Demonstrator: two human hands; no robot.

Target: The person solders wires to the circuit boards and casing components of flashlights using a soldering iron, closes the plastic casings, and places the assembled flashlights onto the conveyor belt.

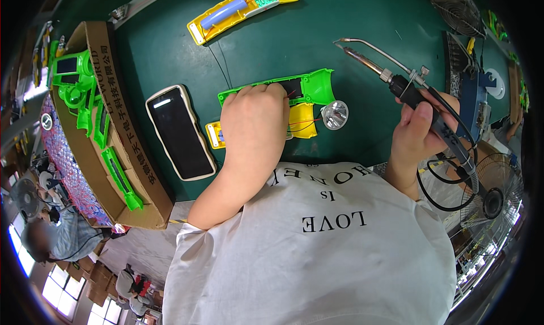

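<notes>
A long, glossy green plastic half-shell (pixel 318 87), ribbed along its rim and flared at one end, lies near the near edge of the dark green, smooth bench (pixel 374 19). Its long axis runs left to right, the flared end right and tipped slightly toward the far edge. The left hand (pixel 255 107) is the nearer one, lying across its middle with fingers curled under; the fingertips are hidden, so I cannot tell what they grip. The right hand (pixel 419 127) is well apart to the right, closed round the black handle of a slim metal-tipped soldering iron (pixel 409 92), whose tip slants far-left, beyond the flare and apart from it.

Just on the near side lies a yellow plastic half-shell (pixel 309 130), partly under the left wrist, with thin red wires (pixel 304 122) leading toward a shiny silver cone reflector (pixel 335 115). Leftward rests a black-screened phone in a wavy pale case (pixel 180 133); a brown corrugated cardboard box (pixel 126 121) stands along the left edge. Toward the far edge, a curved yellow shell (pixel 198 34) carries a smooth blue cylindrical cell (pixel 224 13).
</notes>
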